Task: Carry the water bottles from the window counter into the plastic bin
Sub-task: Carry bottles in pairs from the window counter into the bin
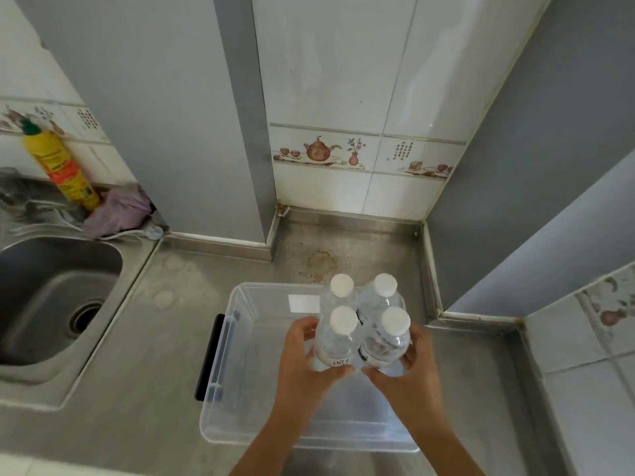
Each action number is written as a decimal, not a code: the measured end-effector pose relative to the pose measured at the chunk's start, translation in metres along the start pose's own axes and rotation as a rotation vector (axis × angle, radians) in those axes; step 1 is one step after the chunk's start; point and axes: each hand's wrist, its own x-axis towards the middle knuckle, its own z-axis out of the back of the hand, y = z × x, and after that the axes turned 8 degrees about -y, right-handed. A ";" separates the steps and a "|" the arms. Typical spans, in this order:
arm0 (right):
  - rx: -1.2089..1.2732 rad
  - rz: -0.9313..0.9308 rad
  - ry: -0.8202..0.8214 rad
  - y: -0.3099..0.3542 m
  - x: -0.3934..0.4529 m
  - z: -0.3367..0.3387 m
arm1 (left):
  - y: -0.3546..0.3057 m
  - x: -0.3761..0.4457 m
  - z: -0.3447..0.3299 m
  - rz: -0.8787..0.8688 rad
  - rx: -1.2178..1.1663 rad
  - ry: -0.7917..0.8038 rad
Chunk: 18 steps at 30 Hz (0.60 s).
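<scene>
Several clear water bottles (364,324) with white caps stand upright in a tight cluster, held over the far right part of a clear plastic bin (220,400). My left hand (305,355) clasps the cluster from the left and my right hand (409,365) from the right, pressing the bottles together. The bin rests on the steel counter with a black latch on its left end. Whether the bottle bases touch the bin floor is hidden by my hands.
A steel sink (51,297) lies to the left. A yellow detergent bottle (62,166) and a purple cloth (120,207) sit behind it. Tiled walls and a grey pillar (206,115) close off the counter (154,355) behind and to the right.
</scene>
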 end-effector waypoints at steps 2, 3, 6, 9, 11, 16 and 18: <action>-0.024 -0.015 0.000 0.001 0.000 0.000 | 0.001 0.002 -0.001 0.002 0.020 0.002; -0.034 -0.012 0.006 0.002 0.000 0.000 | 0.002 0.002 -0.001 0.006 0.032 0.003; -0.073 0.005 0.037 0.003 0.000 0.000 | 0.004 0.003 -0.002 0.007 0.077 0.000; -0.109 0.020 0.057 0.002 -0.001 0.000 | 0.008 0.004 -0.002 0.000 0.118 -0.013; -0.116 0.022 0.074 0.004 -0.001 0.002 | 0.008 0.004 -0.004 -0.019 0.159 -0.011; -0.113 0.048 0.113 0.007 0.001 0.005 | 0.007 0.003 -0.004 -0.058 0.236 -0.013; -0.129 0.075 0.120 0.008 0.002 0.008 | 0.004 0.001 -0.005 -0.082 0.284 -0.009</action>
